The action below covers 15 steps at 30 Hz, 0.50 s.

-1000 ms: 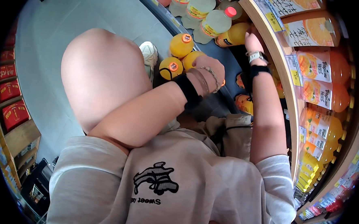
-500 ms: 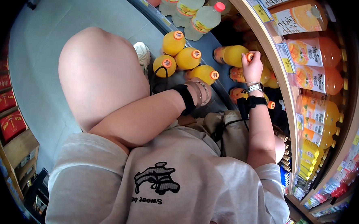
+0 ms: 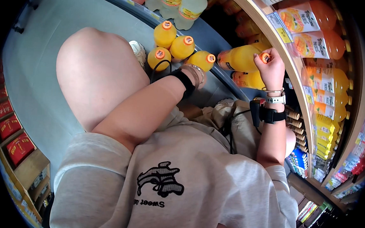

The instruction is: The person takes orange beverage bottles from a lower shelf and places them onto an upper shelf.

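Observation:
My right hand [image 3: 270, 69] closes around the orange cap of a yellow juice bottle [image 3: 240, 58], which lies tilted on the low shelf with its cap toward me. Just below it another yellow juice bottle [image 3: 249, 79] lies on the shelf, its cap end hidden. Several more orange-capped bottles stand together by the shelf's edge, the nearest of them a yellow juice bottle [image 3: 204, 61]. Close beside that one is my left hand [image 3: 199, 77], mostly behind its own wrist and bracelets, its fingers hidden.
Clear plastic bottles of pale drink [image 3: 191, 10] stand on the low shelf farther off. The wooden shelf edge [image 3: 295, 58] curves past my right hand, with orange drink bottles above it. My bent knee [image 3: 96, 68] is at left; red boxes [image 3: 20, 147] line a far-left shelf. Black cables cross my lap.
My view has shifted, so the standing bottles appear farther left and higher. My right hand has moved right, still on the bottle cap, and the bottle has shifted along with it.

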Tool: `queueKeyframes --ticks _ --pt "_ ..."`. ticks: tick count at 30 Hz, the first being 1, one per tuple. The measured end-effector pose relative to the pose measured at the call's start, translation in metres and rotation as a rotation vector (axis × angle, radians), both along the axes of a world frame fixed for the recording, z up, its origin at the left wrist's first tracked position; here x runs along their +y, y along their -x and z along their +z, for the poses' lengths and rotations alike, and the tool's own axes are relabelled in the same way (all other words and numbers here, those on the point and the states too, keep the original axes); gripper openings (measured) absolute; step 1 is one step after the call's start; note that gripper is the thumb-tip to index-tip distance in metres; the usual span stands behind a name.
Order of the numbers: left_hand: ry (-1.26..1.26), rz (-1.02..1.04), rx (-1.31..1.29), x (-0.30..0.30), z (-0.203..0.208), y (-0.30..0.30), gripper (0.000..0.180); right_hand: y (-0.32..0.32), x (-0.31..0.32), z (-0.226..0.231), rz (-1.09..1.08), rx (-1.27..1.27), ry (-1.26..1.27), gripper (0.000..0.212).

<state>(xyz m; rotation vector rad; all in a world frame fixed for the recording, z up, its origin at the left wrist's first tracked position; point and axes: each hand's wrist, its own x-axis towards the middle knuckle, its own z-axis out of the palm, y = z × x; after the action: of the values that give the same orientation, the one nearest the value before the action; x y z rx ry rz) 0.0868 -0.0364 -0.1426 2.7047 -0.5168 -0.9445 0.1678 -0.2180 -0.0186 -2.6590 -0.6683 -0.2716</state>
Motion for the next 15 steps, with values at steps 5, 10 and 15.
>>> queueKeyframes --ticks 5,10,15 --pt "-0.044 -0.116 0.091 -0.017 0.002 0.03 0.028 0.016 -0.009 0.013 0.037 0.205 0.05 0.029" --pt "0.026 -0.306 0.091 -0.037 0.02 0.051 0.029 0.026 -0.015 -0.024 -0.005 0.55 0.293 0.03" --pt "0.014 -0.162 0.09 -0.029 0.017 0.035 0.03 0.042 -0.007 -0.084 0.138 0.46 0.414 0.025"
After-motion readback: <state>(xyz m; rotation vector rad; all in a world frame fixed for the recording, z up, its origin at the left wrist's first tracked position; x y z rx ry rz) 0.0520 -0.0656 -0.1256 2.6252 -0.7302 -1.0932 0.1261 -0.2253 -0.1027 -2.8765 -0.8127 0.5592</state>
